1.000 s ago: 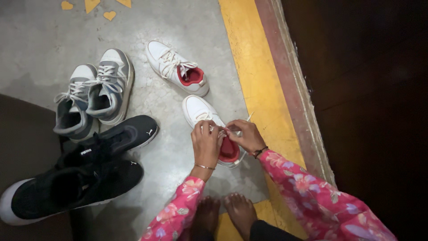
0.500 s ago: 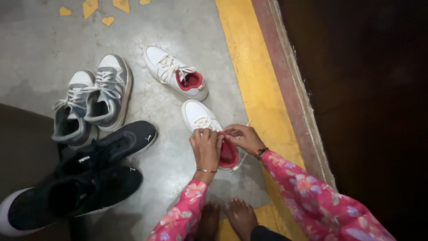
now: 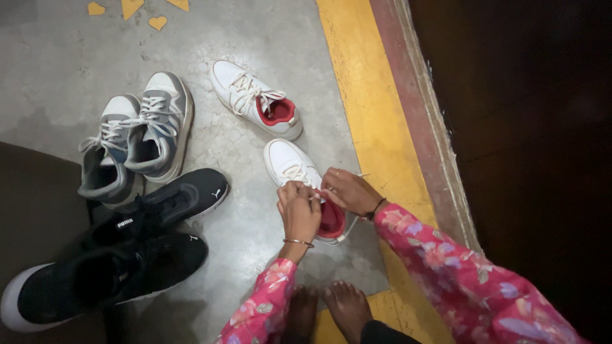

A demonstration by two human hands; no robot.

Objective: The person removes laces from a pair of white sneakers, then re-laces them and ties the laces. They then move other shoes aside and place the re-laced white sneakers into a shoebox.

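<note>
Right now the person bends over a white sneaker with a red inside that sits on the grey concrete floor, just beside the yellow painted stripe. The left hand is closed and pinches a white lace at the top of the shoe. The right hand is closed too, gripping the other lace end, and the two hands touch over the shoe's opening. I think the lace is only partly tied, since no bow shows yet. The matching white sneaker lies a little further off with its laces loose, so it looks undone. A grey and white pair of sneakers and a black pair of sneakers wait nearby. Two bare feet stand close to the shoe.
</note>
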